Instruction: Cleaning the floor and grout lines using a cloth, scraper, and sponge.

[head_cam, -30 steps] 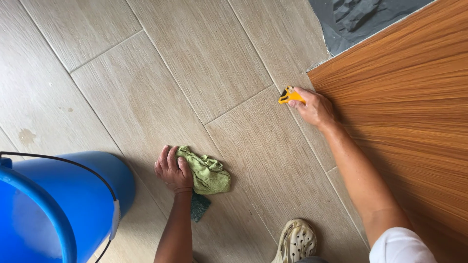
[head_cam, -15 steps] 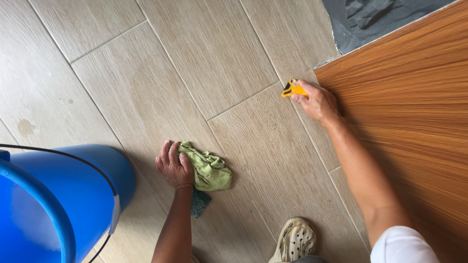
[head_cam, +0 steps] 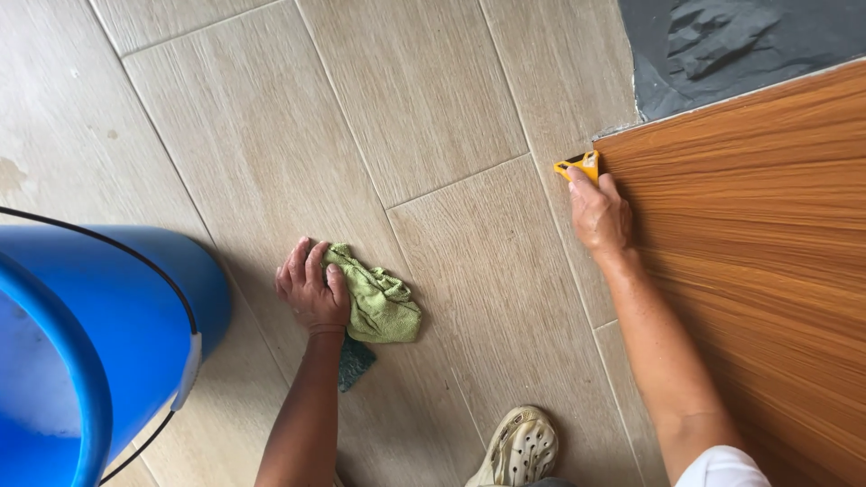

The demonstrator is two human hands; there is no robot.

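Note:
My left hand (head_cam: 309, 287) rests palm down on a crumpled green cloth (head_cam: 379, 303) lying on the pale wood-look floor tiles (head_cam: 424, 99). A darker green pad (head_cam: 355, 361) pokes out from under the cloth. My right hand (head_cam: 596, 209) grips a small yellow scraper (head_cam: 579, 166), its blade pressed against the floor at the corner of an orange-brown wooden panel (head_cam: 767, 234). Most of the scraper is hidden under my fingers.
A blue bucket (head_cam: 86, 343) with a black wire handle stands at the left. A dark grey slab (head_cam: 740, 41) lies beyond the wooden panel at the top right. My foot in a cream perforated clog (head_cam: 520, 448) is at the bottom edge.
My right hand has slid the scraper along the panel's edge up to its far corner. My left hand and the cloth stay in place; the view has shifted slightly.

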